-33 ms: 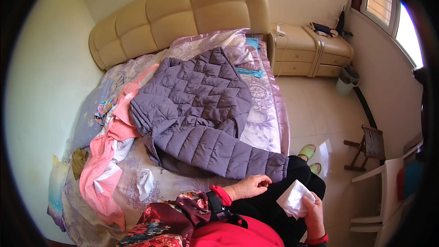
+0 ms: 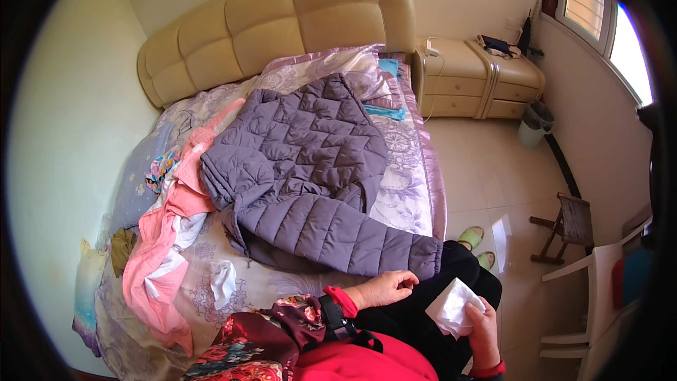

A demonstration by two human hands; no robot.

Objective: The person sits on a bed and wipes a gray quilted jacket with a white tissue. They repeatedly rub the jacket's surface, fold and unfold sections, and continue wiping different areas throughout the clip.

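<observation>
My right hand (image 2: 483,324) pinches a crumpled white tissue (image 2: 451,307) above my dark trousers. Close to the cuff of a grey quilted jacket (image 2: 310,148) is my left hand (image 2: 386,289), its fingers curled in toward the thumb; whatever they hold, if anything, is hidden. The jacket lies spread over the bed, one sleeve stretched toward my lap.
Pink clothing (image 2: 159,268) is heaped along the bed's left side, with another white tissue (image 2: 223,282) beside it. Green slippers (image 2: 472,236) are on the tiled floor. To the right are a small wooden stool (image 2: 566,224) and a white plastic chair (image 2: 599,279).
</observation>
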